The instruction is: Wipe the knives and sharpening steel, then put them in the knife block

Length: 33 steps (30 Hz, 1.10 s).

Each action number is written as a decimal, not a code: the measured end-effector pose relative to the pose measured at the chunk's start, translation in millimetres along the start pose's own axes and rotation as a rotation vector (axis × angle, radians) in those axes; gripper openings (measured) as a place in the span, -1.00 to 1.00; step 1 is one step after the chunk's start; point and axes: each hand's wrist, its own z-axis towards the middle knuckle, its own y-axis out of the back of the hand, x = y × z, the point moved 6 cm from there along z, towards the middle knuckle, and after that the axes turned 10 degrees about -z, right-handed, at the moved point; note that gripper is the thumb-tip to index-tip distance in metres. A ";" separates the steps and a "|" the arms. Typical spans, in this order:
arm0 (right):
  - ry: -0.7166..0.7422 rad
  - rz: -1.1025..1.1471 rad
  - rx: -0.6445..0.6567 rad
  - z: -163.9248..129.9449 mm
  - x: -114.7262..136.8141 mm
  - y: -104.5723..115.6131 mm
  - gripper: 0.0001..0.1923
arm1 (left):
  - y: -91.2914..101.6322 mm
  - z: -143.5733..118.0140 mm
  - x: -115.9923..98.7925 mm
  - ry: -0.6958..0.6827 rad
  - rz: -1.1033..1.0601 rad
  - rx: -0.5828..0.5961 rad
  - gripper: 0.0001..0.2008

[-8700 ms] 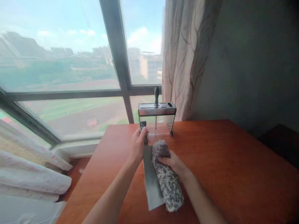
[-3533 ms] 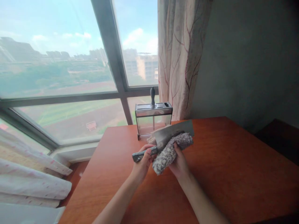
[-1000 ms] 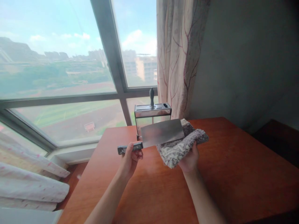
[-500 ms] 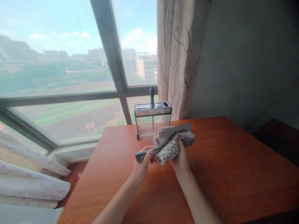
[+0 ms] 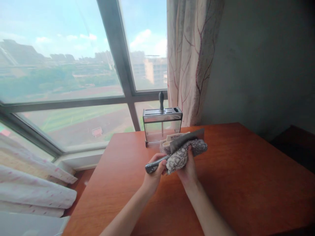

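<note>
Gripping entry, both hands raised above the bench [image 5: 246,183].

Left hand [image 5: 154,172]: fingers curled shut around the handle of the cleaver [image 5: 187,138]. Handle end pokes out to the left of the fist; thumb lies over the top of the handle. Blade runs up and to the right, tilted, its flat side partly showing above the cloth.

Right hand [image 5: 188,168]: fingers closed on the cloth [image 5: 183,154], thumb on the near side, the other fingers hidden behind the fabric. Cloth is speckled grey and white, bunched and folded over the blade's lower edge, so it touches the blade on both faces; a paler fold shows behind the blade near the handle.

Both hands sit just beside each other, nearly touching at the handle's root. Cleaver and cloth are held clear of the bench, not resting on it.

Knife rack [image 5: 162,126]: clear-walled box with metal top, standing upright at the bench's far edge, just behind the cloth. One dark handle [image 5: 161,97] stands up from a slot.

Curtain [image 5: 192,59]: hangs to the right of the rack. Window [image 5: 61,65]: behind the bench.
</note>
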 end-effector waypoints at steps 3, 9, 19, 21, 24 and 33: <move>-0.046 0.004 0.030 -4.5 -4.2 -0.8 -0.60 | 2.8 0.6 0.2 0.010 -0.003 -0.028 -0.65; -0.073 -0.081 0.232 -20.1 -1.2 -19.1 -0.61 | 14.8 5.3 -15.6 -0.004 -0.143 -0.103 -0.64; -0.028 -0.318 0.309 -20.0 -11.0 -23.8 -0.54 | 19.3 5.8 -23.8 0.028 -0.224 -0.165 -0.62; 0.012 -0.369 0.221 -15.7 -12.7 -18.1 -0.54 | 19.6 6.1 -22.0 0.038 -0.195 -0.146 -0.63; 0.050 -0.348 0.102 -10.9 -14.0 -9.7 -0.56 | 17.8 5.9 -19.5 0.050 -0.111 -0.095 -0.64; 0.051 -0.097 -0.148 8.9 13.3 22.2 -0.79 | 10.1 8.7 -29.2 0.069 -0.004 0.061 -0.64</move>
